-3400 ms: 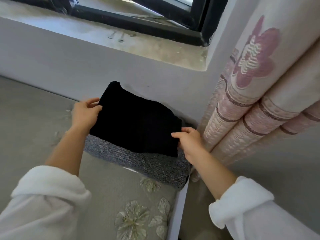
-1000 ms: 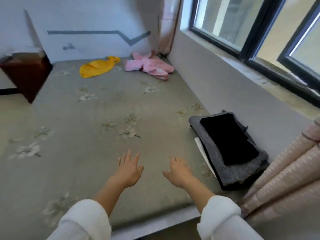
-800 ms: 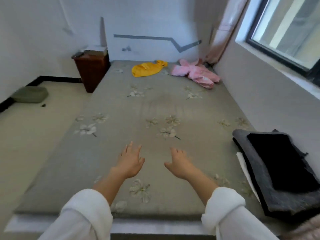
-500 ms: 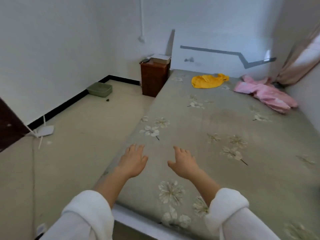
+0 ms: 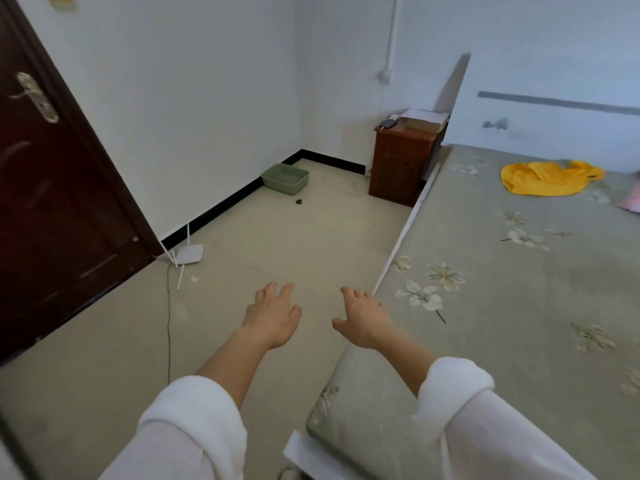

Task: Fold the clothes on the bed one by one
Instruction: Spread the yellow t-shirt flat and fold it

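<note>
A crumpled yellow garment [image 5: 549, 177] lies at the far end of the bed [image 5: 502, 306], which has a grey-green cover with flower prints. A sliver of a pink garment [image 5: 632, 202] shows at the right edge of the view. My left hand [image 5: 272, 315] hovers over the floor beside the bed, fingers spread, holding nothing. My right hand [image 5: 362, 318] is stretched out over the bed's left edge, fingers loose and empty. Both hands are far from the garments. The folded pile is out of view.
A brown nightstand [image 5: 403, 162] stands at the bed's far left corner with a white box on top. On the floor are a green tray [image 5: 285, 174] by the wall and a white router [image 5: 187, 254] with a cable. A dark door [image 5: 52, 209] is at the left.
After my hands let go of the folded black garment on the pile, my view swung left from the bed's window side to the floor and door. Both empty hands stayed outstretched.
</note>
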